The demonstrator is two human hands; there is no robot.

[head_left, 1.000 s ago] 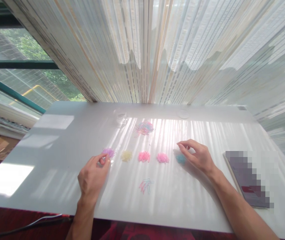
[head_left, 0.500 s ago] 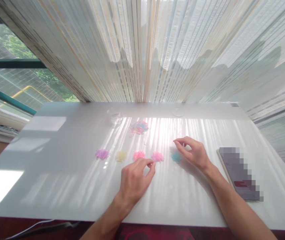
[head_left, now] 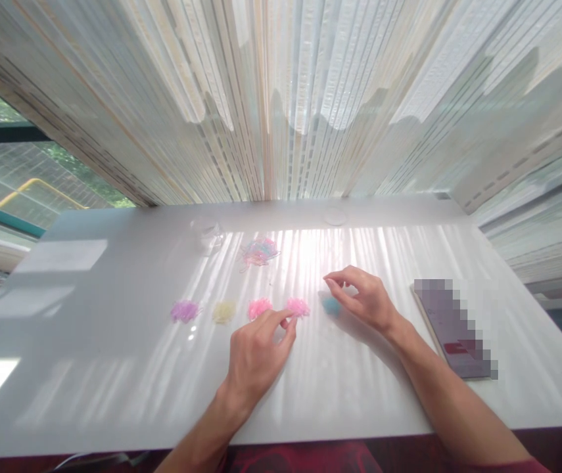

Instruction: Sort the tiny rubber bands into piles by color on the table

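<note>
My left hand (head_left: 258,348) is at the near edge of a light pink pile of what look like small rubber bands (head_left: 299,306), thumb and forefinger curled nearly together. Its knuckles partly cover a brighter pink pile (head_left: 259,307). My right hand (head_left: 364,299) hovers above and beside a blue pile (head_left: 330,304), thumb and forefinger pinched; anything between the tips is too small to make out. Further left in the same row lie a yellow pile (head_left: 224,311) and a purple pile (head_left: 185,311). Behind the row sits a mixed-colour heap (head_left: 259,251).
A clear plastic cup (head_left: 208,236) stands at the back left, and a clear round lid (head_left: 336,215) lies at the back. Right of my right arm rests a phone (head_left: 451,328), partly pixelated. Striped curtains (head_left: 281,98) hang along the white table's (head_left: 127,315) far edge.
The view has shifted, so the table's contents appear further left. My left thumb and forefinger have moved slightly towards the light pink pile. My right hand keeps its pinch near the blue pile.
</note>
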